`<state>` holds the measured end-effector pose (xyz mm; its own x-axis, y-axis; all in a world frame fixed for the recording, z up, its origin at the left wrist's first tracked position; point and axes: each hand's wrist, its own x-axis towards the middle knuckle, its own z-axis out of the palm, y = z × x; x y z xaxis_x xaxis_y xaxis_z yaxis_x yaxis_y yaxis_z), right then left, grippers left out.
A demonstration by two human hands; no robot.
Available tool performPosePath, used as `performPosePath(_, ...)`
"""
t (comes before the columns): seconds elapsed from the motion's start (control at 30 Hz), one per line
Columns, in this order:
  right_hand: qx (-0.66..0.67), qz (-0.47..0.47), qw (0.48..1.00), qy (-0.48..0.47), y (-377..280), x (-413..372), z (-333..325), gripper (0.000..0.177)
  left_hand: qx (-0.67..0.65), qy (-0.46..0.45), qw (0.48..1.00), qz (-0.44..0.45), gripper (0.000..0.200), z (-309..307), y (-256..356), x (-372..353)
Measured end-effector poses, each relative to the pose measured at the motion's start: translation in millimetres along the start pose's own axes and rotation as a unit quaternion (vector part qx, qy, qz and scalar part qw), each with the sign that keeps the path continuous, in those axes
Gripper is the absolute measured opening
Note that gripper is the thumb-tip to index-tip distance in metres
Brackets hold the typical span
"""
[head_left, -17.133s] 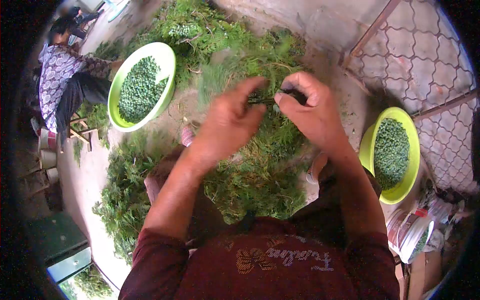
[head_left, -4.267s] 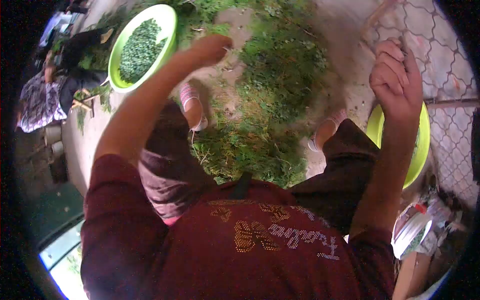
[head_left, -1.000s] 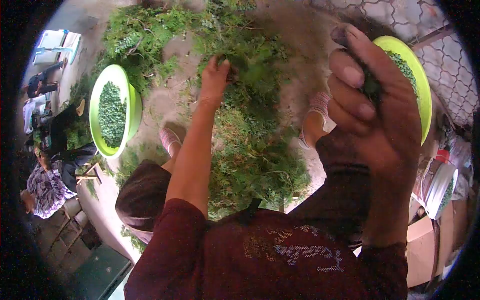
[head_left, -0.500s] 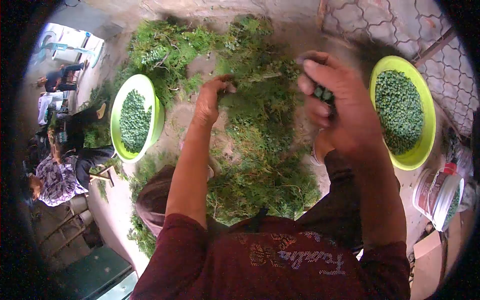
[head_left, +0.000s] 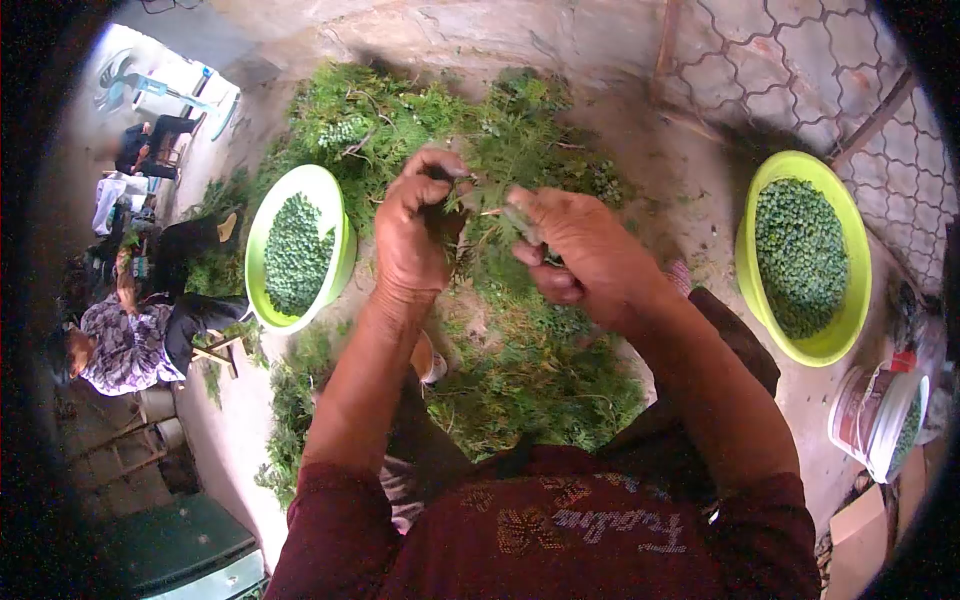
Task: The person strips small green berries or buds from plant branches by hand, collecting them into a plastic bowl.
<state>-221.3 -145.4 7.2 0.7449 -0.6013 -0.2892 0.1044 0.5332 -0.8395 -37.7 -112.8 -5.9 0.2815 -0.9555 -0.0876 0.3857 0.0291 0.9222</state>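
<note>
My left hand (head_left: pixel 415 225) is closed on a green sprig (head_left: pixel 485 215) above the pile of cut branches (head_left: pixel 540 370). Just to its right, my right hand (head_left: pixel 580 245) has its fingers curled at the sprig's stem, with some green berries partly visible in them. A light green basin (head_left: pixel 340 255) of green berries (head_left: pixel 297 255) stands left of my hands. At the right is a yellow-green basin (head_left: pixel 855 255), also filled with berries (head_left: pixel 800 255).
A white bucket (head_left: pixel 865 420) lies tilted at the lower right. Leafy branches (head_left: pixel 370 120) spread towards the wall (head_left: pixel 430 35). Another person (head_left: pixel 130 340) sits at the left, with a further person (head_left: pixel 140 150) behind, near a fan (head_left: pixel 120 85). Metal lattice (head_left: pixel 790 60) stands upper right.
My right hand has moved left and down from beside the right basin to meet my left hand. A sprig now shows between them. The view has shifted slightly.
</note>
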Motion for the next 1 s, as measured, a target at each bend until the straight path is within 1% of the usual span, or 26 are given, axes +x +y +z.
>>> performPosePath(0.03,0.041,-0.002,0.999,-0.010,1,1,7,0.026,-0.051,0.023,0.998,-0.005,0.025,-2,1,-6)
performPosePath(0.07,0.080,-0.004,0.997,-0.021,1,3,12,0.022,-0.103,-0.017,0.995,0.001,0.023,-8,-2,-8)
performPosePath(0.17,0.070,-0.005,0.997,-0.040,1,8,19,0.024,-0.144,0.002,0.989,0.025,0.023,-17,-16,-10)
performPosePath(0.2,0.066,-0.003,0.997,-0.042,2,10,22,0.024,-0.176,-0.067,0.982,0.013,0.027,-19,-17,-13)
performPosePath(0.23,0.020,-0.051,0.998,0.011,4,11,25,0.022,-0.180,-0.065,0.981,0.016,0.027,-11,-14,-19)
performPosePath(0.27,-0.028,-0.099,0.993,0.064,7,14,27,0.022,-0.143,0.020,0.989,-0.021,0.033,2,-9,-26)
performPosePath(0.3,-0.033,-0.097,0.993,0.064,14,22,25,0.022,-0.107,0.104,0.987,-0.059,0.039,10,-6,-30)
performPosePath(0.33,-0.146,-0.231,0.955,0.120,23,34,22,0.022,-0.092,0.044,0.992,-0.072,0.053,10,-7,-32)
performPosePath(0.37,-0.252,-0.357,0.883,0.168,29,40,20,0.021,-0.097,0.046,0.992,-0.071,0.053,8,-10,-31)
performPosePath(0.4,-0.255,-0.356,0.884,0.164,28,40,20,0.021,0.006,0.010,1.000,-0.015,0.055,4,-12,-31)
performPosePath(0.43,-0.326,-0.330,0.868,0.178,25,37,21,0.021,0.110,-0.028,0.993,0.042,0.056,0,-12,-30)
performPosePath(0.47,-0.395,-0.303,0.846,0.190,22,34,23,0.022,0.157,-0.032,0.987,0.021,0.050,-7,-6,-31)
performPosePath(0.5,-0.397,-0.304,0.846,0.187,21,32,27,0.022,0.156,-0.030,0.987,0.024,0.050,-4,2,-32)
performPosePath(0.57,-0.487,-0.243,0.817,0.190,23,26,34,0.024,0.220,0.017,0.975,-0.016,0.034,6,19,-36)
performPosePath(0.6,-0.489,-0.243,0.817,0.186,26,26,35,0.024,0.163,0.051,0.985,0.000,0.018,4,10,-35)
performPosePath(0.7,-0.485,-0.242,0.826,0.158,30,28,40,0.027,0.153,0.058,0.986,-0.003,0.014,-2,10,-30)
performPosePath(0.73,-0.503,-0.241,0.814,0.159,31,28,43,0.026,0.225,0.049,0.972,-0.037,0.030,-11,6,-28)
performPosePath(0.77,-0.521,-0.240,0.803,0.161,31,28,45,0.026,0.224,0.052,0.972,-0.035,0.030,-10,7,-29)
performPosePath(0.8,-0.521,-0.241,0.803,0.158,33,28,46,0.026,0.216,0.084,0.973,-0.005,0.030,-7,7,-29)
performPosePath(0.83,-0.510,-0.236,0.814,0.146,36,29,46,0.026,0.209,0.115,0.971,0.026,0.031,-6,8,-29)
performPosePath(0.87,-0.498,-0.231,0.825,0.135,37,30,46,0.027,0.210,0.117,0.970,0.027,0.031,-11,5,-27)
performPosePath(0.9,-0.497,-0.232,0.825,0.134,38,29,47,0.027,0.207,0.115,0.970,0.057,0.031,-17,0,-23)
performPosePath(0.93,-0.492,-0.241,0.829,0.111,38,29,46,0.027,0.203,0.112,0.969,0.087,0.032,-20,-2,-20)
performPosePath(0.97,-0.487,-0.248,0.833,0.089,38,28,44,0.027,0.204,0.112,0.969,0.086,0.032,-22,-3,-21)
performPosePath(1.0,-0.486,-0.247,0.834,0.090,34,28,40,0.027,0.251,0.117,0.954,0.116,0.029,-20,1,-22)
